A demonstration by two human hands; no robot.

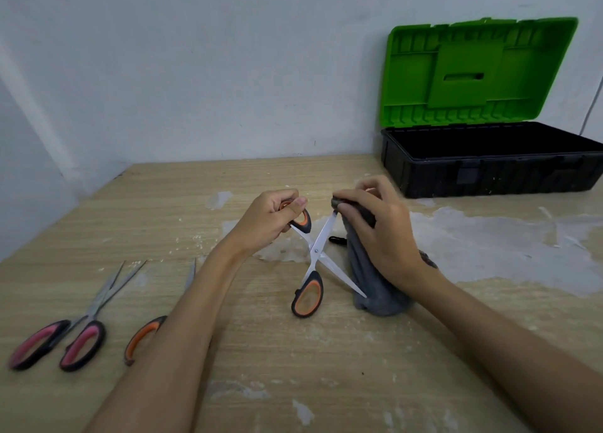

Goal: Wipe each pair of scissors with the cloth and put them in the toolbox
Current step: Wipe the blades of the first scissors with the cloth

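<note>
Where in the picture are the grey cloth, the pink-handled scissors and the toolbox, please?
Grey cloth (368, 269): head view, on its hanging folds under the right hand.
Pink-handled scissors (83, 346): head view, on the right-hand handle loop.
Toolbox (489, 178): head view, on the black front wall.

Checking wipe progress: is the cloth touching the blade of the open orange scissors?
Touching. In the head view, the right hand pinches the grey cloth round the tip of the upper blade of the orange scissors, whose handle the left hand grips.
</note>
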